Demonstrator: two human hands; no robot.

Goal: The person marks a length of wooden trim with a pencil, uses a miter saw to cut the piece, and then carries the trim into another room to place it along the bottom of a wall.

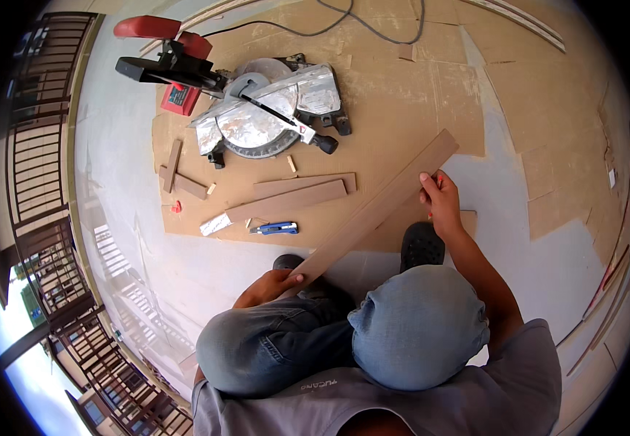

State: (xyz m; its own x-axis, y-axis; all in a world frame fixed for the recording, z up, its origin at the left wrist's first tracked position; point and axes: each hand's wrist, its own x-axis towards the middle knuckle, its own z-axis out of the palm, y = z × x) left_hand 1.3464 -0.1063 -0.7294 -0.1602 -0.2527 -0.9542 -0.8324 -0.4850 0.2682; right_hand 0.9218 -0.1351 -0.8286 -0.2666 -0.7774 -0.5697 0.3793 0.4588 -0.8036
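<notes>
A long, narrow brown wooden board (376, 207) slants across in front of me, its far end up to the right. My left hand (265, 286) is closed on its near end by my left knee, thumb on top. Close to the far end, my right hand (442, 203) grips the board's right edge with the thumb on its face. Bits of something red show at the right hand's fingers; I cannot make out what it is. Beyond the board lie two shorter wooden boards (289, 201) and a blue utility knife (277, 228) on the cardboard (402, 94).
A miter saw (257, 120) with a red handle (147, 27) stands on the cardboard, ahead to the left. Its cable (293, 33) runs across the top. Two crossed offcuts (173, 166) lie left of the boards. A dark railing (38, 160) borders the left side.
</notes>
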